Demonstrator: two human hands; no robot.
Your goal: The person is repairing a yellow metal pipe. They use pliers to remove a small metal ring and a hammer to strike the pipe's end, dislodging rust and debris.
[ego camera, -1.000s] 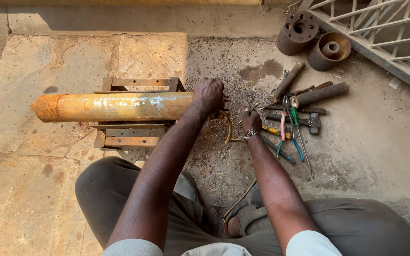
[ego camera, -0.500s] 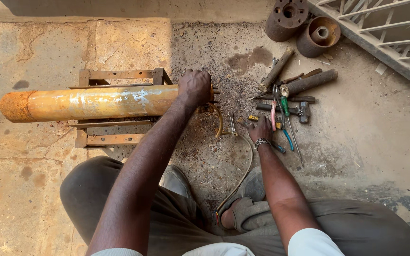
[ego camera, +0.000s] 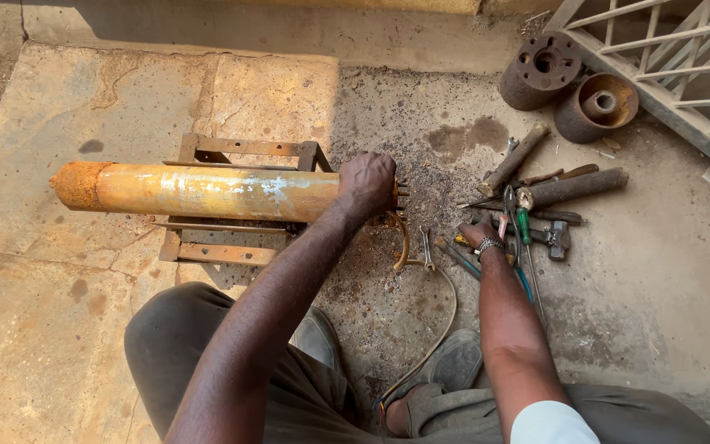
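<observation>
A long yellowish rusty cylinder (ego camera: 199, 191) lies on its side across a low rusty metal frame (ego camera: 240, 150). My left hand (ego camera: 366, 182) is wrapped over the cylinder's right end. My right hand (ego camera: 478, 234) reaches down into a pile of hand tools (ego camera: 527, 218) on the ground, with pliers, screwdrivers and a hammer. Its fingers are buried among the tools, so I cannot tell whether it grips one. A spanner (ego camera: 426, 247) and a curved wire lie between my two hands.
Two rusty round metal parts (ego camera: 573, 86) stand at the back right beside a white metal grille (ego camera: 675, 57). A thick rusty bar (ego camera: 573, 187) lies behind the tools. My legs and shoes (ego camera: 454, 362) are folded below. The ground is stone slabs and gritty concrete.
The view has shifted a little. My right hand moved down and right from near the cylinder's end into the tool pile. My left hand stays on the cylinder's end.
</observation>
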